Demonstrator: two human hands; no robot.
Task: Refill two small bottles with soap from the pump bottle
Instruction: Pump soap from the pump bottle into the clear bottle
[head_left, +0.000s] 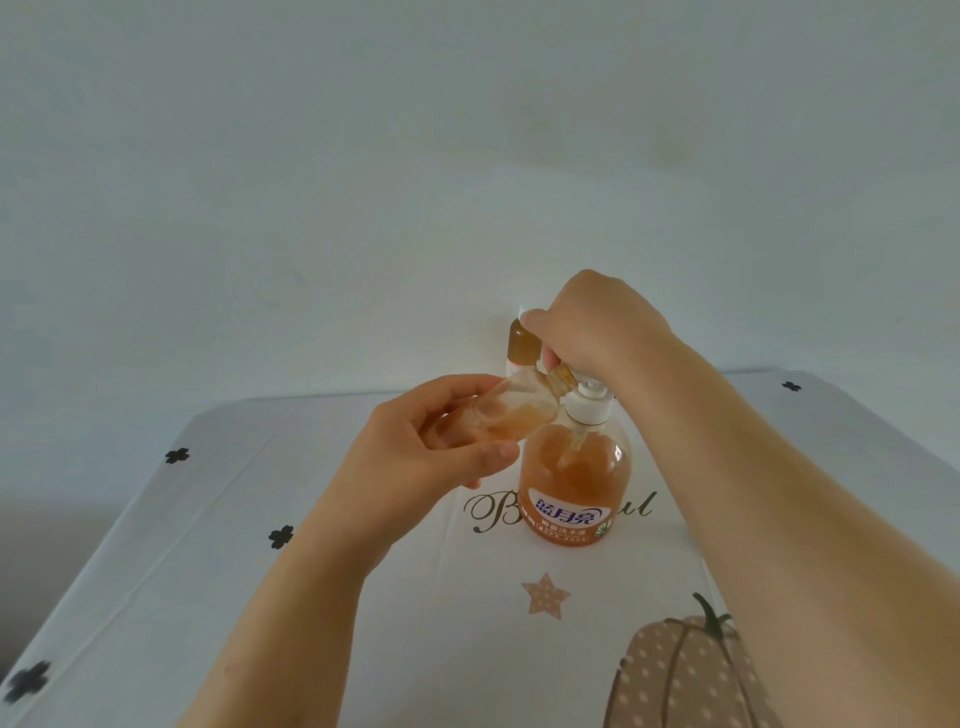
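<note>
Plainly, a filling stroke is in hand, and the scene is best read outward from the pump bottle (574, 467), which stands upright on the printed tablecloth (260, 519), just beyond the star print (545, 595). Just left of its neck, a small clear bottle (498, 410) is gripped in the left hand (415, 457), with the thumb beneath and the fingers curled round its body. It is tilted so that its mouth is brought up to the pump bottle's spout, and a little amber soap is seen lying along its lower side. Directly above the pump bottle, the pump head (589, 402) is covered by the right hand (597, 332), whose fingers are curled down round it. The spout tip is hidden, so whether it sits inside the mouth cannot be told. For a clean stroke, the mouth should be held snug under the spout, the head pressed slowly and straight down so the pump bottle is not tipped, and the small bottle steadied until the thread of soap breaks, since thick soap is likely to string. Behind the pump bottle, near the wall (467, 156), the second small bottle (522, 345) stands amber with soap; whether it is capped cannot be told.
</note>
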